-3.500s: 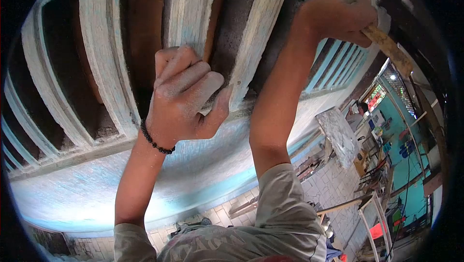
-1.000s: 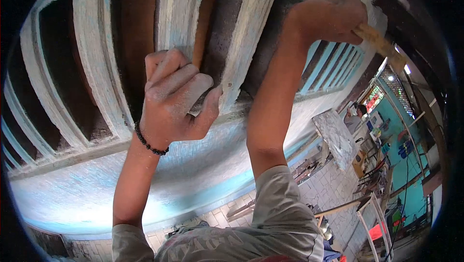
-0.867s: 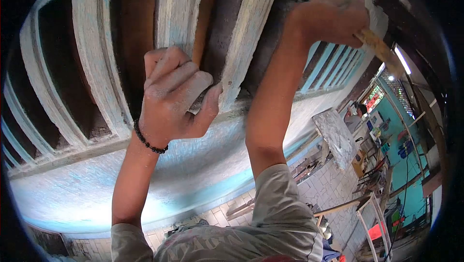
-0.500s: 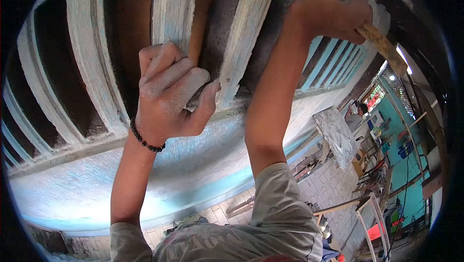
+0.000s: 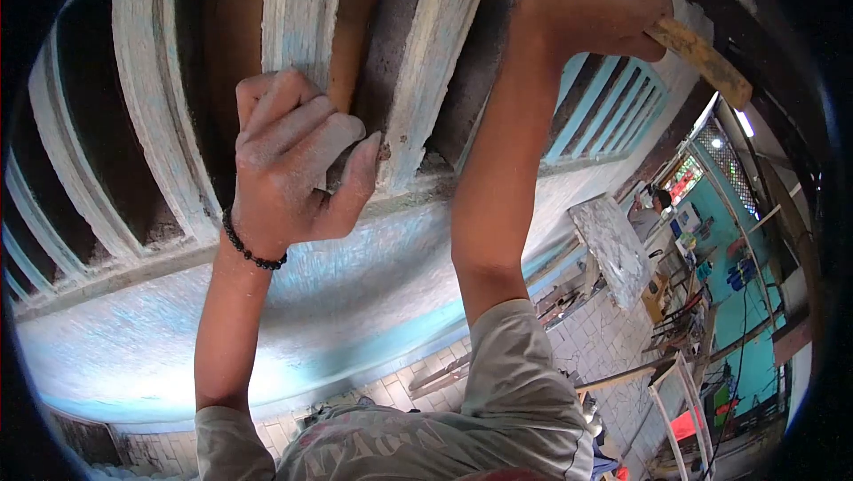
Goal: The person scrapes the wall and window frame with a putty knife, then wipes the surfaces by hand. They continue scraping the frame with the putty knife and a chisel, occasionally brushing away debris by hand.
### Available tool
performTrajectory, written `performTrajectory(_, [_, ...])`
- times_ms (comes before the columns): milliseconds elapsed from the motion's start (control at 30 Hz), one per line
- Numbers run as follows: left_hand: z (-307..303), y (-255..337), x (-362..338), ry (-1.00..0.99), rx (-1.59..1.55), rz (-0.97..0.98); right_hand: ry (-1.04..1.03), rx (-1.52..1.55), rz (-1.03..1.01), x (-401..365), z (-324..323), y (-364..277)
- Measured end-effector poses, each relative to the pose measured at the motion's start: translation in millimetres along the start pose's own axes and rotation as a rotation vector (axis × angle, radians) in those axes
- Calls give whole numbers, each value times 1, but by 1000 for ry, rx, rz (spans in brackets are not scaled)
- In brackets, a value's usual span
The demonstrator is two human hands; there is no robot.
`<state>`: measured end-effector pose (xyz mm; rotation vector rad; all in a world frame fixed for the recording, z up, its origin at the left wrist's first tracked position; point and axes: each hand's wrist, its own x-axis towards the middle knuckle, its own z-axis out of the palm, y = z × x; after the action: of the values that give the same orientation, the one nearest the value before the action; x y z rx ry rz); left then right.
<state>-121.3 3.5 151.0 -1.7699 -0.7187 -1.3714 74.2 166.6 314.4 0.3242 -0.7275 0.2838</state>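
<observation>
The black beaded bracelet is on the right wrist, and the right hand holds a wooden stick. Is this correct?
Not quite: the head view shows the black beaded bracelet on the left wrist, not the right. The right hand does hold a wooden stick.

Stained wooden strip [image 5: 706, 65], slanted, partly hidden in the right hand [image 5: 613, 10], and a row of rough, patchy white-and-blue slats [image 5: 302, 15]

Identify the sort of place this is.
Likely a house or workshop under renovation: patchy, worn-looking paint on the slats, a smeared, blotchy panel standing off to the side, and assorted clutter beyond it.
</observation>
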Motion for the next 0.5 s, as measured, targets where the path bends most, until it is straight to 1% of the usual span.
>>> performTrajectory(67, [-1, -1, 0, -5, 7, 13, 73, -121, -132, 28, -21, 23])
performTrajectory(100, [-1, -1, 0, -7, 8, 16, 111, -177, -197, 32, -21, 24])
performTrajectory(300, [-4, -1, 0, -41, 24, 16, 106, -73, -210, 11, -8, 32])
performTrajectory(333, [-4, -1, 0, -51, 21, 9, 29, -190, -289, 22, -18, 50])
performTrajectory(367, [-4, 0, -2, -66, 11, -4, -49, -317, -364, 42, -41, 81])
performTrajectory(400, [-4, 1, -3, -53, 19, -3, -78, -446, -448, 56, -59, 96])
performTrajectory(433, [-3, 1, -2, -43, 23, 0, -98, -570, -538, 70, -77, 111])
performTrajectory(467, [-2, 1, -1, -32, 26, 6, -66, -691, -640, 80, -90, 117])
performTrajectory(500, [-1, 1, -1, -32, 20, 10, -42, -694, -651, 80, -92, 114])
